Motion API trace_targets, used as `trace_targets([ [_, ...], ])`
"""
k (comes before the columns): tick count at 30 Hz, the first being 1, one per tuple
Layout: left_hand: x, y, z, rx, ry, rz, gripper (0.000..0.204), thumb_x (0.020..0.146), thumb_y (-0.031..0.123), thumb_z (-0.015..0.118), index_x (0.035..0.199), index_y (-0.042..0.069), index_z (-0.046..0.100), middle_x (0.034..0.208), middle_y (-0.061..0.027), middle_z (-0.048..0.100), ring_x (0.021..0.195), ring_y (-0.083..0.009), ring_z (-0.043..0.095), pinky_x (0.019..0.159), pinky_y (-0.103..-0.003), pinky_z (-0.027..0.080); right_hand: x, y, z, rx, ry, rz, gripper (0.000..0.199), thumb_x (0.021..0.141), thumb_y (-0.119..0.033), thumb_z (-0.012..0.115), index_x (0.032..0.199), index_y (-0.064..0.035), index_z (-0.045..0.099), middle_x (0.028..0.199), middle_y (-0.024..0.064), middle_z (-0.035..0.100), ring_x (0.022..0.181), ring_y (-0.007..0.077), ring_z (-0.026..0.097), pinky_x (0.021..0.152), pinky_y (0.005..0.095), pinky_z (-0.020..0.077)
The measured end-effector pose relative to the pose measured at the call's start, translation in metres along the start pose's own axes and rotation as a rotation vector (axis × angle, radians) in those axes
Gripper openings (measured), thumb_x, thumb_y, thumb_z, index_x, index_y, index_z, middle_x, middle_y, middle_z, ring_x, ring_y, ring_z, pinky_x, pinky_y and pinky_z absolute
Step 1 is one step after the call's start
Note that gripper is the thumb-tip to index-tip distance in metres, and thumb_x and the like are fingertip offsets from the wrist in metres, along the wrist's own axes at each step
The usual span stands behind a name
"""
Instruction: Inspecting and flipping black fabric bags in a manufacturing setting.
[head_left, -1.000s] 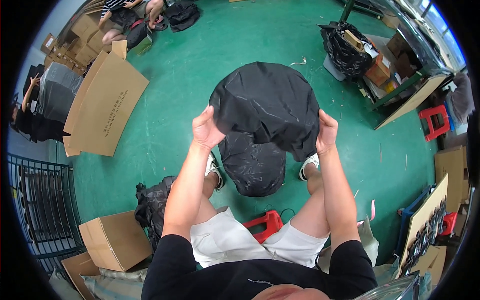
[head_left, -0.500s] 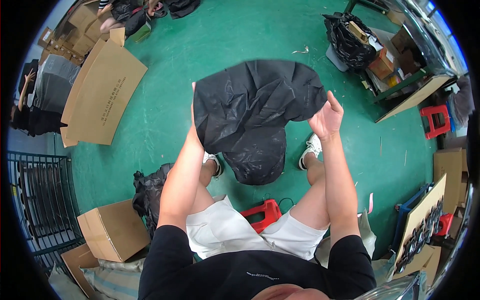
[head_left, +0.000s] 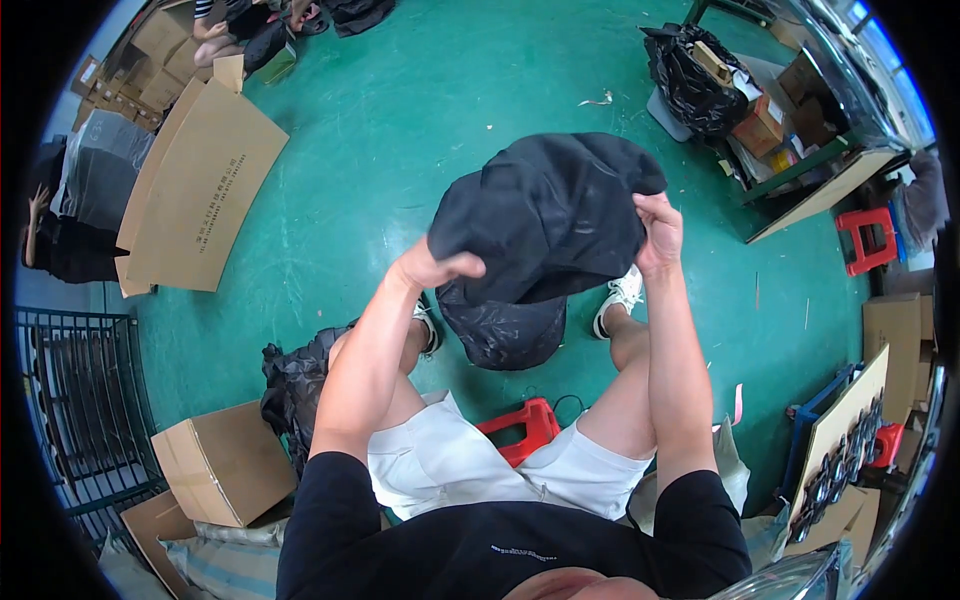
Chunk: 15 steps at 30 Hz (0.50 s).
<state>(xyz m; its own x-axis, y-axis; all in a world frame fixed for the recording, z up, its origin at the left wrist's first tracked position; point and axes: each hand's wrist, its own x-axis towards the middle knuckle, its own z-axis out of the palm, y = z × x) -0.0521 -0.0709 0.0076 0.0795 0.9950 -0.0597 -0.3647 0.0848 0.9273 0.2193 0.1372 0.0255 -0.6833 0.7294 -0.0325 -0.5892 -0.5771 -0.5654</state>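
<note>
A black cloth cover [head_left: 555, 215] is held up in front of me, bunched and rounded, over the floor between my feet. My left hand [head_left: 432, 266] is closed on its left edge, with the thumb in front and the fingers hidden behind the cloth. At the right edge my right hand [head_left: 659, 232] pinches the cover between thumb and bent fingers. Below it a second black cloth piece [head_left: 505, 335] lies by my shoes, creased and partly hidden by the held cover.
A red stool [head_left: 530, 430] stands between my legs. Black bags [head_left: 295, 390] and a cardboard box [head_left: 225, 465] are at my left. A tall carton [head_left: 200, 190] stands farther left, near other people. A rubbish bag [head_left: 690, 85] and shelves stand at the far right; a board with black parts [head_left: 845, 440] leans nearer.
My left hand has moved right and a little down, bringing the cover's left side inward. The cover is now more folded and rounded. My right hand's fingers have curled onto the edge.
</note>
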Motion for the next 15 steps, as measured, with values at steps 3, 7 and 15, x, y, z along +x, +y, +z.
trace_targets([
  [3, -0.008, -0.009, 0.0, 0.322, -0.462, 0.117, 0.075, 0.067, 0.011, 0.084, 0.134, -0.001, 0.052, 0.133, -0.0115, 0.057, 0.122, -0.0226, 0.053, 0.106, -0.036, 0.04, -0.008, -0.007, -0.017, 0.028, 0.069, -0.093, 0.038, 0.081, 0.0, 0.048, 0.117, 0.0011, 0.061, 0.115, 0.0168, 0.066, 0.104, 0.0287, 0.065, 0.096, 0.0435, 0.051],
  [7, 0.001, -0.022, 0.018, -0.337, -0.924, 0.131, 0.078, 0.078, 0.033, 0.08, 0.139, -0.003, 0.046, 0.139, -0.0145, 0.053, 0.127, -0.0251, 0.051, 0.11, -0.042, 0.037, -0.014, -0.005, -0.032, 0.206, -0.124, 0.021, 0.051, 0.08, -0.016, 0.05, 0.126, 0.0048, 0.057, 0.128, 0.0192, 0.06, 0.116, 0.0342, 0.059, 0.103, 0.0461, 0.0454],
  [15, 0.018, -0.001, 0.043, -0.749, 0.1, -0.135, 0.046, 0.1, 0.03, 0.049, 0.133, -0.003, 0.052, 0.13, -0.0174, 0.059, 0.118, -0.0294, 0.059, 0.103, -0.044, 0.046, -0.009, -0.004, -0.024, 0.266, -0.16, 0.051, 0.044, 0.085, -0.014, 0.045, 0.122, 0.0054, 0.058, 0.127, 0.0194, 0.061, 0.115, 0.0336, 0.058, 0.103, 0.0451, 0.0438],
])
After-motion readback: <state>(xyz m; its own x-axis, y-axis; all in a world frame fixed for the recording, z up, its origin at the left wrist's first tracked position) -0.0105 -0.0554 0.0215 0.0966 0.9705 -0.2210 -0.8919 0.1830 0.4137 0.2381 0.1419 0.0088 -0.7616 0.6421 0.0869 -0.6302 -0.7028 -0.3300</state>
